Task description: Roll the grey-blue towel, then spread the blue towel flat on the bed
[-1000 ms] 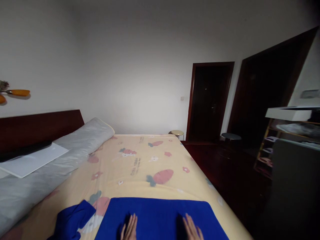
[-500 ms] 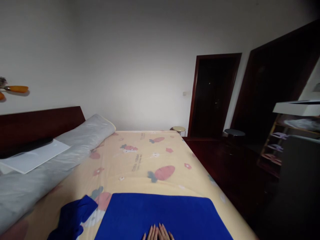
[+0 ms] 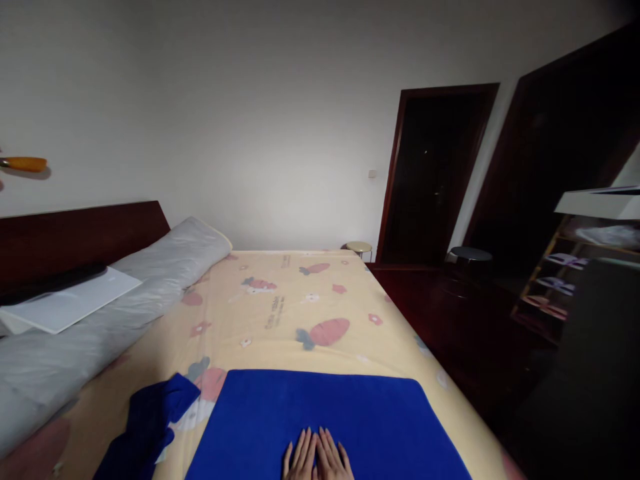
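Observation:
A blue cloth (image 3: 260, 407) with rounded corners is spread flat on the bed at the bottom middle of the view. My left hand (image 3: 300, 457) lies palm down on it, fingers stretched forward. Right beside it, my right hand (image 3: 331, 457) rests flat in the same way, the two hands touching along their inner edges. Neither holds anything. To the left, a crumpled dark blue cloth (image 3: 150, 417) lies on the bed, with a small white tag at its edge. Both wrists are cut off by the lower frame edge.
The bed wears a cream sheet (image 3: 280, 320) with a carrot print. A long grey bolster (image 3: 145, 293) lies along the headboard (image 3: 75, 230), with a white flat board (image 3: 75, 307) on it. Two stools (image 3: 359, 247), a door (image 3: 435, 180) and a shoe rack (image 3: 545, 273) stand beyond.
The view has tipped down slightly, so more of both hands and of the blue cloth shows. The hands stay flat and side by side on the cloth.

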`<state>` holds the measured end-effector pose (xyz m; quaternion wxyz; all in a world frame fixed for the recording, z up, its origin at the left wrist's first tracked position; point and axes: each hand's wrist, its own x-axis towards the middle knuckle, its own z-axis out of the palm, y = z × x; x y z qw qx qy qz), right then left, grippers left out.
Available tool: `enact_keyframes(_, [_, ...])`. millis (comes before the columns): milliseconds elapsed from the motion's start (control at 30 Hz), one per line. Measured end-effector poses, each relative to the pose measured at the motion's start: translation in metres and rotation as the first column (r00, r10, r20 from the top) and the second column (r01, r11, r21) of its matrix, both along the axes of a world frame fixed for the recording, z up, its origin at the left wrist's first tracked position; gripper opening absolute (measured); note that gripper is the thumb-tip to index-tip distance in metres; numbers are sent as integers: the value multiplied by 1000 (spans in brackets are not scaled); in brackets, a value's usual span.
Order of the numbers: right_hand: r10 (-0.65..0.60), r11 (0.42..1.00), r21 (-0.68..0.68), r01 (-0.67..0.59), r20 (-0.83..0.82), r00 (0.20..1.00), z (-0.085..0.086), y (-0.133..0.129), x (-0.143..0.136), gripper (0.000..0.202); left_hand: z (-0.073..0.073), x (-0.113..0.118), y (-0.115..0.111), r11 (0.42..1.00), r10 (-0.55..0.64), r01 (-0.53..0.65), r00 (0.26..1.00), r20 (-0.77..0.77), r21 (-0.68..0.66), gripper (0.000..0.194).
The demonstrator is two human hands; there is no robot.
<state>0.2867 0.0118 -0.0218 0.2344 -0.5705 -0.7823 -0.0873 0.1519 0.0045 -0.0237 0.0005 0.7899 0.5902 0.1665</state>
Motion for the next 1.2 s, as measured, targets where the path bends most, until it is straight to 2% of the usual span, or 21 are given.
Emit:
enact_keyframes(233, [22, 998, -66, -20, 31, 999, -11, -3, 4, 64, -10, -6, 5, 998, -59, 59, 997, 48, -8, 63])
enact_keyframes(400, [42, 992, -116, -40, 19, 999, -17, -4, 5, 59, -15, -7, 5, 994, -84, 79, 994, 73, 76, 63])
enact_keyframes(533, [41, 992, -124, -39, 8, 999, -19, -7, 6, 62, -10, -6, 2, 997, -78, 76, 993, 91, 20, 62])
enact_keyframes(800, [47, 985, -170, -42, 25, 999, -4, -13, 5, 57, 6, -6, -5, 997, -76, 78, 992, 100, -13, 59])
enact_keyframes(1200, [34, 974, -224, -31, 11, 999, 8, -16, 4, 58, 13, -5, -8, 997, -61, 67, 990, 126, -39, 55])
